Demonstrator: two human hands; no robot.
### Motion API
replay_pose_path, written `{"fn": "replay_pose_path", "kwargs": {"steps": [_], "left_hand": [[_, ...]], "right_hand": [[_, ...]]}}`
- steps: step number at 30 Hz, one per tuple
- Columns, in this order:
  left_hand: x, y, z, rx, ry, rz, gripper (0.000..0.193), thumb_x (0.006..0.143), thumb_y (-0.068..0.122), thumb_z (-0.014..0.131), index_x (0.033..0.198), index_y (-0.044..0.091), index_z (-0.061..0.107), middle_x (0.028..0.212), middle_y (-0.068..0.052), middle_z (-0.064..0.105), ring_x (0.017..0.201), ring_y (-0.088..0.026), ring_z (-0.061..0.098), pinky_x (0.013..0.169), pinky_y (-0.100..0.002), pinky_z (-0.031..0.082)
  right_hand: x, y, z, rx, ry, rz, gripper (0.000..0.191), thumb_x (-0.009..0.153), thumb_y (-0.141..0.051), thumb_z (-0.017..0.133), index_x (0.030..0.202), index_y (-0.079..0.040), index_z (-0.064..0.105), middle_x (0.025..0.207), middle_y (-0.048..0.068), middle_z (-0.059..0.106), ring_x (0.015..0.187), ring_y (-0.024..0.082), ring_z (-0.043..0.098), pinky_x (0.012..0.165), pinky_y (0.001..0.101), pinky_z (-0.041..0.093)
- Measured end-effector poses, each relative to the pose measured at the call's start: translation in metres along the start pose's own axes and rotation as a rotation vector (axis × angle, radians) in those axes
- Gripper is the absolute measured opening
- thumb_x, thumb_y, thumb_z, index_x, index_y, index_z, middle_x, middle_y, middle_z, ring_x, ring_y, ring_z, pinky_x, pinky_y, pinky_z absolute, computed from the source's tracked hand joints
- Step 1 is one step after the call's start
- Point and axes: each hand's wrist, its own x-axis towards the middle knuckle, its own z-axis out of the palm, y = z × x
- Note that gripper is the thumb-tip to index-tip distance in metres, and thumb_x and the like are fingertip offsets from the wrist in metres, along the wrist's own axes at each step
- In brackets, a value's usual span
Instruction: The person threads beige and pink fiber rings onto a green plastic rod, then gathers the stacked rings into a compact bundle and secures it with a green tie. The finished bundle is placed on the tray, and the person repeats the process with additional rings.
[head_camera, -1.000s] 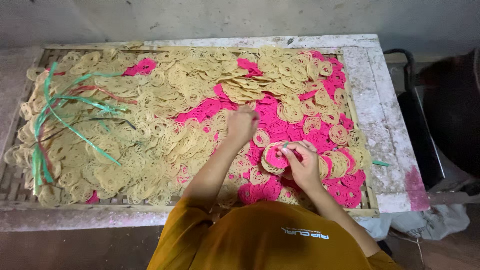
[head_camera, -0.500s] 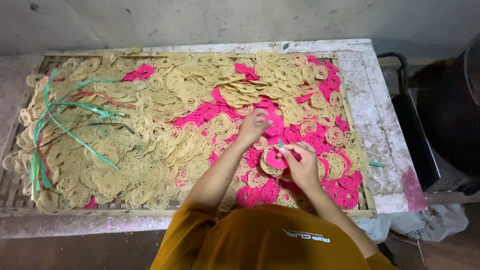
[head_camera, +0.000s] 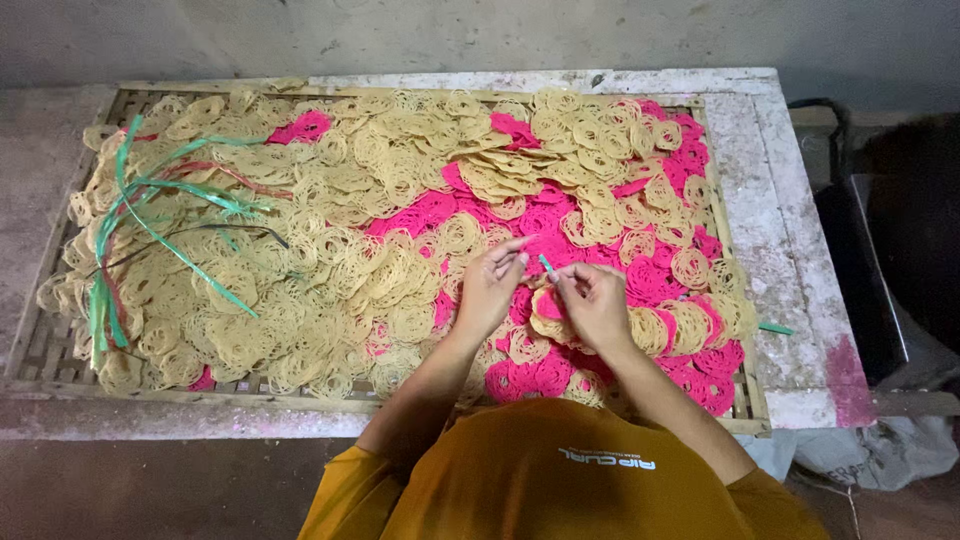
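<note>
A woven bamboo tray (head_camera: 40, 345) is covered with several round coiled crackers, pale yellow (head_camera: 300, 310) and bright pink (head_camera: 540, 220). Both my hands meet over the pink patch at the tray's near right. My left hand (head_camera: 490, 285) and my right hand (head_camera: 598, 300) pinch a short thin green strip (head_camera: 545, 265) between their fingertips. A small stack of yellow crackers (head_camera: 548, 327) lies just under my right hand; I cannot tell whether that hand grips it. My orange shirt (head_camera: 560, 480) fills the bottom of the view.
A bundle of long green plastic strips (head_camera: 150, 215) lies across the crackers at the tray's left. The tray rests on a worn white stone slab (head_camera: 790, 260) with pink stains. Another green strip (head_camera: 775, 328) lies on the slab's right edge. Dark objects and grey cloth sit at the right.
My left hand has drawn back from the crackers farther up the tray and joined my right hand. The green strip now shows between the fingertips.
</note>
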Motion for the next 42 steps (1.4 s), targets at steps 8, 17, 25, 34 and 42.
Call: {"fn": "replay_pose_path", "kwargs": {"steps": [8,17,25,34,42], "left_hand": [[-0.010,0.005,0.007,-0.076,0.027,0.083,0.034,0.102,-0.003,0.056,0.135,-0.001,0.064,0.127,-0.017,0.069,0.104,-0.014,0.068,0.088,-0.027,0.058],[-0.021,-0.002,0.015,-0.107,-0.037,0.181,0.029,0.100,-0.008,0.052,0.126,-0.004,0.065,0.149,-0.022,0.057,0.136,-0.025,0.058,0.114,-0.034,0.049],[-0.024,0.004,0.008,-0.016,-0.096,-0.009,0.022,0.102,0.002,0.059,0.117,0.004,0.075,0.120,-0.017,0.076,0.108,-0.018,0.072,0.105,-0.038,0.055],[-0.017,0.047,0.018,0.271,-0.127,0.135,0.013,0.092,0.005,0.070,0.101,0.007,0.079,0.108,-0.013,0.079,0.083,-0.014,0.077,0.105,-0.049,0.048],[0.063,0.021,0.015,0.831,-0.273,0.405,0.046,0.091,-0.006,0.064,0.136,0.006,0.063,0.139,-0.018,0.063,0.124,-0.032,0.063,0.114,-0.043,0.045]], "right_hand": [[-0.003,0.002,0.001,0.192,-0.016,-0.022,0.011,0.096,-0.008,0.069,0.092,-0.002,0.078,0.069,0.001,0.071,0.058,0.004,0.059,0.053,0.0225,0.045],[-0.004,0.012,0.006,0.367,-0.057,-0.005,0.014,0.100,-0.008,0.065,0.092,-0.001,0.075,0.072,0.001,0.069,0.062,0.004,0.058,0.057,0.0221,0.045],[-0.012,0.012,0.008,0.105,0.002,-0.192,0.008,0.095,-0.006,0.070,0.095,-0.005,0.078,0.079,0.004,0.074,0.073,0.011,0.067,0.074,0.0287,0.050],[-0.019,0.000,-0.017,-0.013,0.121,-0.261,0.019,0.092,-0.018,0.070,0.111,-0.015,0.073,0.109,0.002,0.069,0.106,0.018,0.065,0.102,0.0390,0.045],[-0.023,0.006,-0.016,0.043,0.074,-0.326,0.011,0.096,-0.011,0.067,0.096,-0.011,0.078,0.107,0.005,0.077,0.115,0.019,0.066,0.113,0.0453,0.025]]}}
